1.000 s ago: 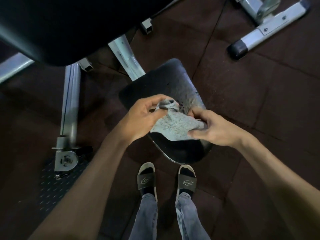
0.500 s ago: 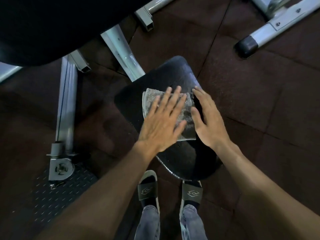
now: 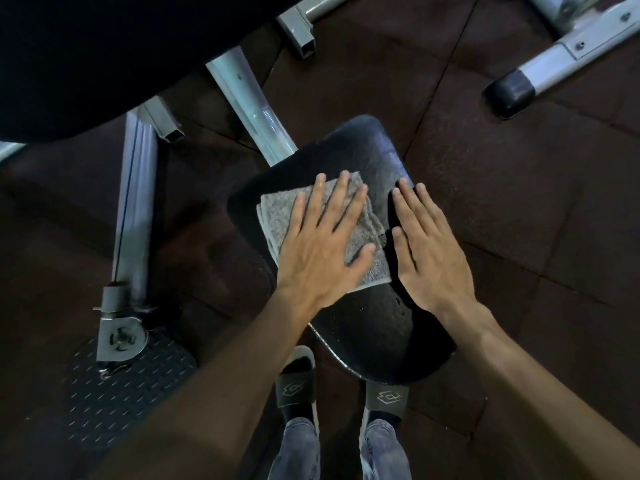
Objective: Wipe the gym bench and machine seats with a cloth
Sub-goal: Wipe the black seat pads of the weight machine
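A folded grey cloth lies flat on the black padded machine seat in the middle of the head view. My left hand presses down on the cloth with its fingers straight and spread. My right hand lies flat on the seat just right of the cloth, fingers straight, its thumb by the cloth's right edge. Small wet drops show on the seat near the cloth. A large black pad fills the top left.
Grey metal frame bars run from under the big pad to the seat, and one upright ends in a bolted foot on a studded plate. Another machine's leg with a black cap lies top right. My sandalled feet stand just below the seat.
One second ago both hands held the cloth bunched above the seat. It was then laid flat; since half a second ago my right hand has slid off the cloth onto the bare seat.
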Available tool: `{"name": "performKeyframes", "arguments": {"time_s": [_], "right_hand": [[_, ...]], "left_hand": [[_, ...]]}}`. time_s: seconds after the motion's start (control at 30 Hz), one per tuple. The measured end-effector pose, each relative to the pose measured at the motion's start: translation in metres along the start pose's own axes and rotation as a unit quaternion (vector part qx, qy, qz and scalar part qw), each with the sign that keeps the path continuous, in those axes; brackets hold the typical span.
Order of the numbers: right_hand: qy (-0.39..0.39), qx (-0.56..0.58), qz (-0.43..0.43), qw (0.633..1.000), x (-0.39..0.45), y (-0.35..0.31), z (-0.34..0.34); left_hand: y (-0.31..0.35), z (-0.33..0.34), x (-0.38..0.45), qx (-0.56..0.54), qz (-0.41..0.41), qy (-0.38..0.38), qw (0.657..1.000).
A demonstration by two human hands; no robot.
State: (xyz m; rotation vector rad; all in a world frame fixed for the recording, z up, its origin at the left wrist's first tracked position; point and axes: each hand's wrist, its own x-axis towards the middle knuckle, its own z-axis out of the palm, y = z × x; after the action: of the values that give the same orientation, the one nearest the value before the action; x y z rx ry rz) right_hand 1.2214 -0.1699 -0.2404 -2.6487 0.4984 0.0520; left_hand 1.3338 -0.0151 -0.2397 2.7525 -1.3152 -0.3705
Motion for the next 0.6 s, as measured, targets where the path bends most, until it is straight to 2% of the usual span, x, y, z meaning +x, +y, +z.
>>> {"name": "performKeyframes", "arguments": {"time_s": [0.1, 0.17, 0.3, 0.37, 0.47, 0.6], "right_hand": [[-0.019, -0.021, 0.011, 1.000, 0.000, 0.000, 0.002], [-0.029, -0.032, 0.014, 0.999, 0.002, 0.001, 0.003], [-0.033, -0.017, 0.004, 0.999, 0.001, 0.001, 0.001], [-0.028, -0.007, 0.005, 1.000, 0.001, 0.001, 0.002], [-0.013, 0.023, 0.001, 1.000, 0.000, 0.003, 0.003], [0.010, 0.085, 0.003, 0.996, -0.001, 0.006, 0.004]], "left_hand": [[0.000, -0.002, 0.031, 0.008, 0.006, 0.001, 1.000], [-0.002, -0.003, 0.039, 0.002, -0.019, 0.011, 1.000], [0.000, 0.001, 0.008, -0.008, -0.175, 0.035, 0.984], [0.011, 0.006, -0.019, -0.011, -0.203, 0.033, 0.979], [0.014, 0.009, -0.026, -0.003, -0.164, 0.024, 0.986], [-0.004, -0.001, 0.046, 0.018, -0.085, 0.048, 0.995]]}}
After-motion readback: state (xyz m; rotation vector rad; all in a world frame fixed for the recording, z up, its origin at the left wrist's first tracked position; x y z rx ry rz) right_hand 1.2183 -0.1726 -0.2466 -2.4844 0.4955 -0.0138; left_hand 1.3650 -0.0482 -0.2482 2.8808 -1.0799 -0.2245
